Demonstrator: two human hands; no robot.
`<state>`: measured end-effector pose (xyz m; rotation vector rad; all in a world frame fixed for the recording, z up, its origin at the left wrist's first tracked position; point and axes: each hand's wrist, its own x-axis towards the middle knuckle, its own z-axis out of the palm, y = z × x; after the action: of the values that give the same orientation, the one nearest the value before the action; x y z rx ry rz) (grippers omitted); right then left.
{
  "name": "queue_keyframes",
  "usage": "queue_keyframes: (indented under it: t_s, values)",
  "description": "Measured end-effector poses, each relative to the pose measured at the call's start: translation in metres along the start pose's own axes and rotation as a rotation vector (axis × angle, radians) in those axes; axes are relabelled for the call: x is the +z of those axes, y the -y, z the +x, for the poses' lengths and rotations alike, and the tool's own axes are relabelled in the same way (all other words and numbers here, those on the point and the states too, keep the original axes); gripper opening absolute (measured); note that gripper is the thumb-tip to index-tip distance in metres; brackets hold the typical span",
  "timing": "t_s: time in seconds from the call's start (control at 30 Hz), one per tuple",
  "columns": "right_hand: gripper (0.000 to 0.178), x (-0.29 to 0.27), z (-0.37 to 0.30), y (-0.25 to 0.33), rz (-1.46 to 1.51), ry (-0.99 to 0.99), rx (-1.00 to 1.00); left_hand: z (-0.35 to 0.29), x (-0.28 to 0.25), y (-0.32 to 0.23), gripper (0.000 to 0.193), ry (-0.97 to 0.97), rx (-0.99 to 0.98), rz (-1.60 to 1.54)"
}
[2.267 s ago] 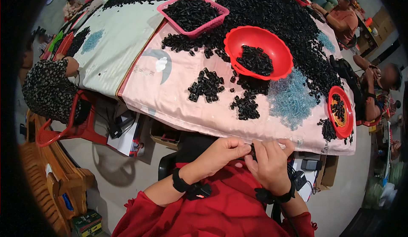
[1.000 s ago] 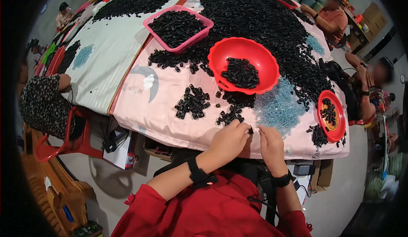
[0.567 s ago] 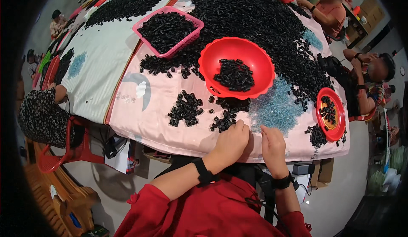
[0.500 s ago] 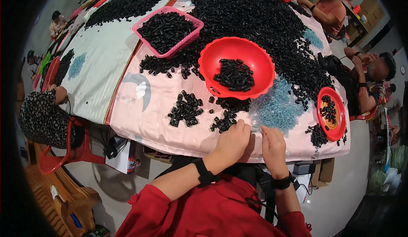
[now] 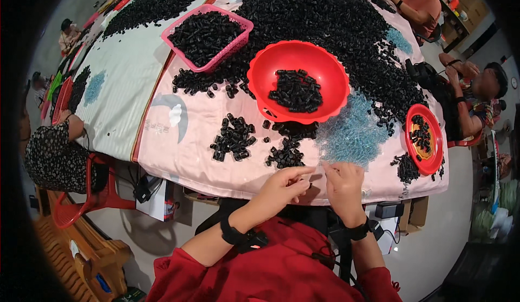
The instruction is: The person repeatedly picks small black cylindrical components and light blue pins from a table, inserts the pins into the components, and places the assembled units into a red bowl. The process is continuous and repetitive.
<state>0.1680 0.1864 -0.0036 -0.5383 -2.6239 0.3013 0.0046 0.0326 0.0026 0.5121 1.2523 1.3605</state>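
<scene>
At the table's near edge my left hand [image 5: 283,187] is closed, thumb and index finger pinched together toward the right; what they grip, if anything, is too small to make out. Close by on the right, my right hand [image 5: 345,187] has its fingers curled and pressed together, their contents hidden. Just beyond my hands lie a small heap of short black plastic caps [image 5: 285,155] and a spread of tiny clear bluish pieces [image 5: 352,137]. Another cluster of black caps [image 5: 233,138] sits to the left. Behind these stands a red scalloped bowl [image 5: 331,64] with black pieces in its bottom.
A pink basket [image 5: 238,41] full of black pieces stands at the far left of the bowl. A huge black heap [image 5: 303,10] covers the table's far part. A red oval tray [image 5: 437,156] lies at right. Other people sit around the tables; a red chair [image 5: 103,194] is at left.
My left hand has drawn back and turned, its fingers now pointing right. My right hand has curled its fingers inward. The view has shifted slightly.
</scene>
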Motion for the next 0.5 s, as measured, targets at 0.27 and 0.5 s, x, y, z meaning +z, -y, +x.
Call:
queue_keyframes:
  t_s: [0.27, 0.5]
  values:
    - [0.026, 0.009, -0.006, -0.011, 0.091, -0.079, 0.120, -0.015, -0.014, 0.005, 0.035, 0.136, -0.140, -0.415]
    - [0.020, 0.012, 0.005, 0.001, 0.005, -0.031, -0.011, -0.013, -0.022, 0.017, 0.043, 0.237, -0.133, -0.477]
